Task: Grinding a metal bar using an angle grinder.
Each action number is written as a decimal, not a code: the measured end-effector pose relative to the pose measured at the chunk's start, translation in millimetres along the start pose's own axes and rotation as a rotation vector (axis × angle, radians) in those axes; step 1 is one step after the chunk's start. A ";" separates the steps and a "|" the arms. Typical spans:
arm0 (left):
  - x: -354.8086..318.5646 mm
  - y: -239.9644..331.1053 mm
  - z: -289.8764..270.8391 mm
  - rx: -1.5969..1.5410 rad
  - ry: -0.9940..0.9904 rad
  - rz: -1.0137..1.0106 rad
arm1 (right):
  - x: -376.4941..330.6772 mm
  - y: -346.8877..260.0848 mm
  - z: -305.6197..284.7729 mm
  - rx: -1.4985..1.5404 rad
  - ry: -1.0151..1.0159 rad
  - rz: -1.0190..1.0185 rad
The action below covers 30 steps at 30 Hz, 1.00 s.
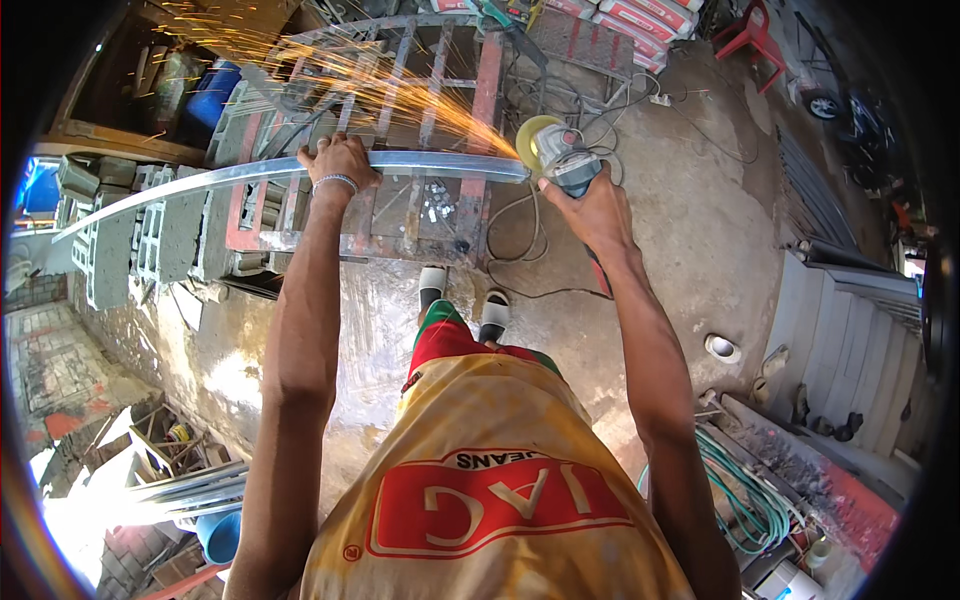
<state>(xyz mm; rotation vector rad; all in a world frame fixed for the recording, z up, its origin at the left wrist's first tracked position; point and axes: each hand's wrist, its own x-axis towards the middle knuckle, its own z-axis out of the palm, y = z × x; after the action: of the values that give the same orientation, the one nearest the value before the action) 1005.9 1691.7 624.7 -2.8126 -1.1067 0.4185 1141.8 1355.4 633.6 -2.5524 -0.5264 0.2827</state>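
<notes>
A long silvery metal tube (445,165) lies across a rusty red and grey metal frame (486,105) and reaches far to the left. My left hand (343,162) grips the tube from above, over the frame. In my right hand (600,210) is an angle grinder (572,168), held at the tube's right end. Its yellowish disc (530,142) meets the metal there. Orange sparks (400,88) stream from that contact toward the far left. My palm hides part of the grinder's body.
Grey concrete blocks (165,240) stand at the left under the tube's long end. A power cord (535,235) loops over the floor near my feet. Packed sacks (645,25) and a red plastic chair (752,42) are at the back. A green hose (745,500) lies coiled at lower right.
</notes>
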 end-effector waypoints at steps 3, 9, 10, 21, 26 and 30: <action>1.1 -1.5 -0.3 -0.009 0.002 0.007 | 0.7 -0.6 -0.5 -0.002 0.000 -0.011; 2.9 -1.5 2.5 0.004 0.005 0.011 | 4.1 -1.0 -2.0 -0.009 -0.001 -0.011; 3.7 -1.8 3.6 -0.007 0.037 0.020 | 3.6 0.2 -2.4 -0.015 -0.016 -0.004; 1.6 -3.9 4.9 -0.001 0.058 0.022 | -2.0 -0.6 -3.0 0.025 -0.069 0.034; -0.1 -2.7 1.6 0.007 0.027 0.021 | -2.1 -3.0 -6.2 0.025 -0.079 0.036; 1.9 0.2 -1.7 0.010 -0.004 0.013 | -2.4 -0.1 -4.8 0.035 -0.067 0.069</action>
<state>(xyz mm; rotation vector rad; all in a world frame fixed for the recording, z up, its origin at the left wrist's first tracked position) 1007.9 1693.0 625.8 -2.8138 -1.0844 0.4300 1141.0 1352.4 637.9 -2.5379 -0.4551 0.4001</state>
